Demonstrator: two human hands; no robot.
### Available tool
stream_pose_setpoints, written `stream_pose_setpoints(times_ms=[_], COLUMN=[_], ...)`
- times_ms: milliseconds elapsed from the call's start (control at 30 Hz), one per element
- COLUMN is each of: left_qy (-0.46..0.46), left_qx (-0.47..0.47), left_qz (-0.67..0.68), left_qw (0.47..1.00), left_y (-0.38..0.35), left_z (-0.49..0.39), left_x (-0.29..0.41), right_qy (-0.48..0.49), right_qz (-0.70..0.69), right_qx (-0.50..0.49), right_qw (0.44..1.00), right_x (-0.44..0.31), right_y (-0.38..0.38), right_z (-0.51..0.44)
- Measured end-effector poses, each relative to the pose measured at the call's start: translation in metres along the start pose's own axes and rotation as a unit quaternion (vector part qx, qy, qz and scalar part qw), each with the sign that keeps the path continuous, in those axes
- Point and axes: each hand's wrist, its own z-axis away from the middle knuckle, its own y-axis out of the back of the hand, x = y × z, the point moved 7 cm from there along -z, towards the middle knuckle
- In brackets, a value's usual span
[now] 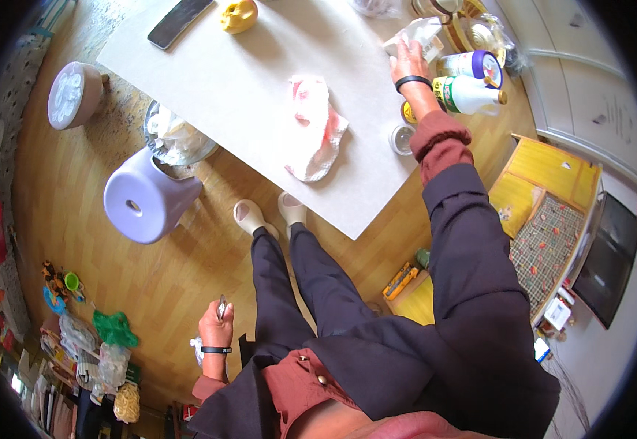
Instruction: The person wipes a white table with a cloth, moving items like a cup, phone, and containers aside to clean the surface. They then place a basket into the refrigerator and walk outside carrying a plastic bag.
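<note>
At the far right of the table, my right hand has its fingers on a white soft pack, apparently of tissues. Low beside my left leg, my left hand is closed around a small metal object, too small to identify. A crumpled pink-and-white cloth lies on the white table. Just by my right wrist are a white-and-green bottle, a white tub with a purple lid, a yellow-labelled jar partly hidden by my arm, and a small clear container.
A dark phone and a yellow fruit-like object lie at the table's far side. Left of the table stand a lilac plastic stool, a bin of waste and another stool. A yellow cabinet stands right.
</note>
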Motion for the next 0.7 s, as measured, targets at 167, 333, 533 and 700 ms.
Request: stream_pose_setpoints(times_ms=[167,333,533,700], left_qy=[0.02,0.029,0.008,0.002], left_qx=[-0.002,0.003,0.032,0.035], left_qz=[0.006,-0.007,0.011,0.007], left_qw=[1.0,1.0,0.999,0.999], left_y=[0.001,0.0,0.013,0.017], left_z=[0.007,0.005,0.003,0.001], left_x=[-0.016,-0.016,-0.006,-0.005], right_qy=[0.212,0.194,0.134,0.08], right_qz=[-0.183,-0.273,-0.276,-0.293], right_qx=[-0.009,-0.105,-0.02,0.141], right_qw=[0.96,0.936,0.952,0.942], right_x=[-0.105,-0.161,-0.132,-0.081], right_y=[0.025,0.0,-0.015,0.015], right_z=[0.089,0.19,0.168,0.098])
